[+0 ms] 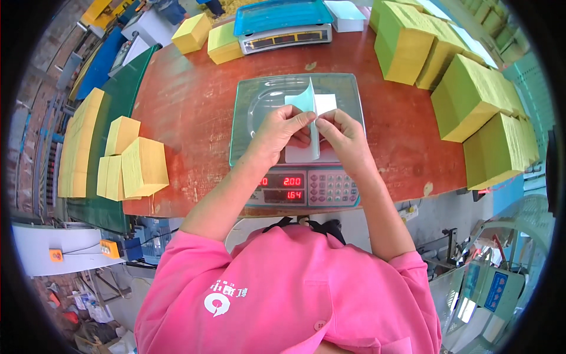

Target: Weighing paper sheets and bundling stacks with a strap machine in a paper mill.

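Over the clear tray of a digital scale (pixel 250 97), I hold a thin stack of pale paper sheets (pixel 315 147) between both hands. My left hand (pixel 280 131) pinches the sheets from the left with thumb and fingers. From the right, my right hand (pixel 346 138) grips their edge in a thumb-and-finger pinch. One light-blue sheet (pixel 303 101) bends up and leftward above my fingers. White paper (pixel 326 102) shows behind my right fingers. Red digits glow on the scale's display (pixel 284 187), beside its keypad (pixel 331 187). My fingers partly hide the sheets.
Yellow paper blocks (pixel 145 168) stand at the left, and taller yellow stacks (pixel 404 44) line the right side of the reddish table (pixel 407 135). A second scale with a blue tray (pixel 283 17) sits at the back, next to a pale paper stack (pixel 345 16).
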### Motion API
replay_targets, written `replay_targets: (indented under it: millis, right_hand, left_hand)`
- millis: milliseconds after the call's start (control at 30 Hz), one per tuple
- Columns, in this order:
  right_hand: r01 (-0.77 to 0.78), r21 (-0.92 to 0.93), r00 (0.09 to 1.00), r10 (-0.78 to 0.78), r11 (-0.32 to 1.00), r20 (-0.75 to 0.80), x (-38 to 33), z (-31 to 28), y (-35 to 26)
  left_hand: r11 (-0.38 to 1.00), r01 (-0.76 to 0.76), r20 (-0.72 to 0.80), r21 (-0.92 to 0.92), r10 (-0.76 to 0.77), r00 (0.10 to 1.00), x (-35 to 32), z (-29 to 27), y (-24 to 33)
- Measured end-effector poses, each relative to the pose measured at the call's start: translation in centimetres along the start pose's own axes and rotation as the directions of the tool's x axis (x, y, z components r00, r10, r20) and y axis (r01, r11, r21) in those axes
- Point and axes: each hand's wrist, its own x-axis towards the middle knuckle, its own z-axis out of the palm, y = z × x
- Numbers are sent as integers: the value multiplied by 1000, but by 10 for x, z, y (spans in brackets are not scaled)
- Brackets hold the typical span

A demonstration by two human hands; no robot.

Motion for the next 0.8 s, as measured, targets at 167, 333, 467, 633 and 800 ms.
replay_targets:
  millis: [167,333,467,633,800]
  right_hand:
    - [34,-5,999,-35,999,-38,-3,-1,2]
    - [-57,-220,994,34,974,-108,-1,-14,2]
    - [2,-487,991,-67,873,-117,2,-13,3]
    - [130,-641,942,-297,757,-159,-3,-2,-7]
    - [334,-526,821,-516,783,-247,-46,-59,-26]
  left_hand:
    - [999,-3,2,-38,3,1000,-1,0,0]
    - [990,-25,2,-142,26,1000,0,-5,-10]
    - [988,-56,-52,-145,49,997,-3,-9,-18]
    - [972,-24,-91,-236,2,996,-16,-4,0]
    - [948,-309,2,-73,310,951,-69,-12,49]
